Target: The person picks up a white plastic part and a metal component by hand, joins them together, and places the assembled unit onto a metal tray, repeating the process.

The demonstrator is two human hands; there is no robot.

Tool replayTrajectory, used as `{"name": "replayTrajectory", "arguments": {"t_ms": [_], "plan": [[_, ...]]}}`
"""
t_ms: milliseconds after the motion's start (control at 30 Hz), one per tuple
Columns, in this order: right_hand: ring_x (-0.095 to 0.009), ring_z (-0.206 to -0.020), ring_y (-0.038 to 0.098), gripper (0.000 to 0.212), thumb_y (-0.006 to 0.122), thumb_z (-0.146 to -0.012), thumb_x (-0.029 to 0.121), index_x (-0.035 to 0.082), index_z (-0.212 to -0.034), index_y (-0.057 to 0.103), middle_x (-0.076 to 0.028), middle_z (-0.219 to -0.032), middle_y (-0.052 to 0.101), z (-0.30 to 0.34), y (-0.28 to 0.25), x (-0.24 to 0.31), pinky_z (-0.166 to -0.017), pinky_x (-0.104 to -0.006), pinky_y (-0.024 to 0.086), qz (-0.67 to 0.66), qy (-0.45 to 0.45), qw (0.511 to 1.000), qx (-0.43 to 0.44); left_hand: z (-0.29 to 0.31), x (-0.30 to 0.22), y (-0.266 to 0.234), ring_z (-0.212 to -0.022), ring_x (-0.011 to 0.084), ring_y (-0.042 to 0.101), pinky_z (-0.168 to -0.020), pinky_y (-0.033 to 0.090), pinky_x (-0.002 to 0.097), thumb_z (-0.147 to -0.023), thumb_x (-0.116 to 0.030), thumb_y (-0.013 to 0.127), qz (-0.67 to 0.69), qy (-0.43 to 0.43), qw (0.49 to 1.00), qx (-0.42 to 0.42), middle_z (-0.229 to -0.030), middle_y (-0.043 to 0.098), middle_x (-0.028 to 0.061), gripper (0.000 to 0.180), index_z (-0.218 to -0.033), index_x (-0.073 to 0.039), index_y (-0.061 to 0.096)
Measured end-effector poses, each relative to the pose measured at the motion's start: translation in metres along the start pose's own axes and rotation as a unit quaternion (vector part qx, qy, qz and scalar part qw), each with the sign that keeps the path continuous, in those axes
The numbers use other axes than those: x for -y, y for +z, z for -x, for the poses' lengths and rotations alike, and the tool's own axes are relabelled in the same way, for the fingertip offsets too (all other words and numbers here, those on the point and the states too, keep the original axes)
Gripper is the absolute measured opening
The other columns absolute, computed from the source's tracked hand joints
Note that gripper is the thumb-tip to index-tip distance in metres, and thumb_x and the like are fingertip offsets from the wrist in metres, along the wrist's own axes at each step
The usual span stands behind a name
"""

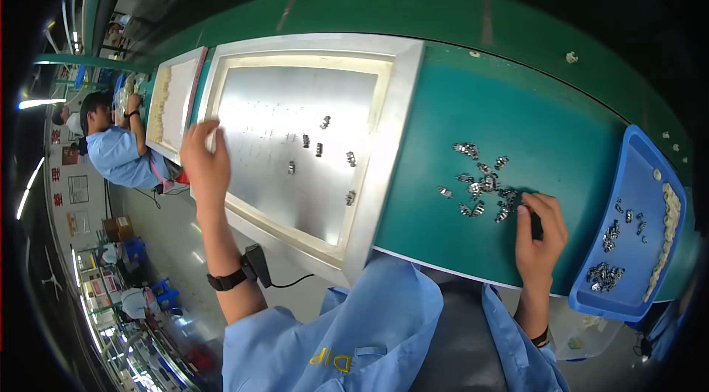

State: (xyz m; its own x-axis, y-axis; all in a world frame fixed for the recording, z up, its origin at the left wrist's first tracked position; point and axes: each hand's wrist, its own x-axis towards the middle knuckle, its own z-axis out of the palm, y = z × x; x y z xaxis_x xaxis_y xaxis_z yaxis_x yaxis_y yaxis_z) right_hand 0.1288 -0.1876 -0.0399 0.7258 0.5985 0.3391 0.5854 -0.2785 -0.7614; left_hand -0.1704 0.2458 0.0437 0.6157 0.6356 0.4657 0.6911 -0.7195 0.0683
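My left hand point(207, 159) is raised over the left edge of a pale metal frame point(402, 96), its thumb and bent fingers apart with nothing visible between them. On the silvery plate point(258, 96) inside this frame lie several small shiny metal parts point(319, 149), spread apart. My right hand point(541, 240) is on the green tabletop point(443, 244), at the right edge of a loose pile of similar metal parts point(484, 183). Its thumb and index fingertips come close together beside the nearest parts; whatever is between them is too small to make out.
A blue tray point(591, 300) at the right holds more metal parts and a row of cream-coloured pieces point(668, 222). Beyond the plate's left side is a second frame point(173, 96). A co-worker in blue point(118, 152) works farther left along the bench. Small white bits dot the far ledge.
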Motion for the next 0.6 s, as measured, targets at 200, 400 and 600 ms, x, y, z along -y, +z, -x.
{"name": "replayTrajectory", "arguments": {"t_ms": [200,400,600], "plan": [[-0.022,-0.095,0.067,0.009,0.067,-0.091,-0.009,-0.004,-0.099,0.069,-0.015,-0.105,0.07,0.0,-0.002,-0.004,-0.084,-0.0317,0.053,0.006,0.032,0.999,-0.01,0.092,0.094,0.01,-0.104,0.0336,0.063,-0.089,0.049,0.0472,-0.088,-0.016,0.071,-0.223,-0.14,0.963,0.046,-0.108,0.069,0.0088,0.019,-0.106,-0.009,0.072],[-0.027,-0.091,0.065,0.014,0.069,-0.086,-0.009,-0.003,-0.1,0.069,-0.014,-0.1,0.068,-0.002,-0.004,-0.003,-0.082,-0.0352,0.05,0.075,-0.013,0.997,-0.004,0.107,0.109,0.031,-0.111,0.0309,0.059,-0.092,0.045,0.0468,-0.087,-0.02,0.071,-0.263,-0.184,0.946,0.04,-0.113,0.067,0.0048,0.021,-0.106,-0.012,0.074],[-0.03,-0.087,0.06,0.021,0.069,-0.083,-0.008,-0.001,-0.104,0.069,-0.013,-0.093,0.064,-0.005,-0.014,-0.004,-0.081,-0.0395,0.048,0.142,-0.023,0.989,0.023,0.098,0.108,0.035,-0.111,0.0302,0.059,-0.092,0.044,0.0464,-0.088,-0.019,0.069,-0.25,-0.19,0.949,0.036,-0.114,0.067,0.0045,0.016,-0.102,-0.012,0.072]]}}
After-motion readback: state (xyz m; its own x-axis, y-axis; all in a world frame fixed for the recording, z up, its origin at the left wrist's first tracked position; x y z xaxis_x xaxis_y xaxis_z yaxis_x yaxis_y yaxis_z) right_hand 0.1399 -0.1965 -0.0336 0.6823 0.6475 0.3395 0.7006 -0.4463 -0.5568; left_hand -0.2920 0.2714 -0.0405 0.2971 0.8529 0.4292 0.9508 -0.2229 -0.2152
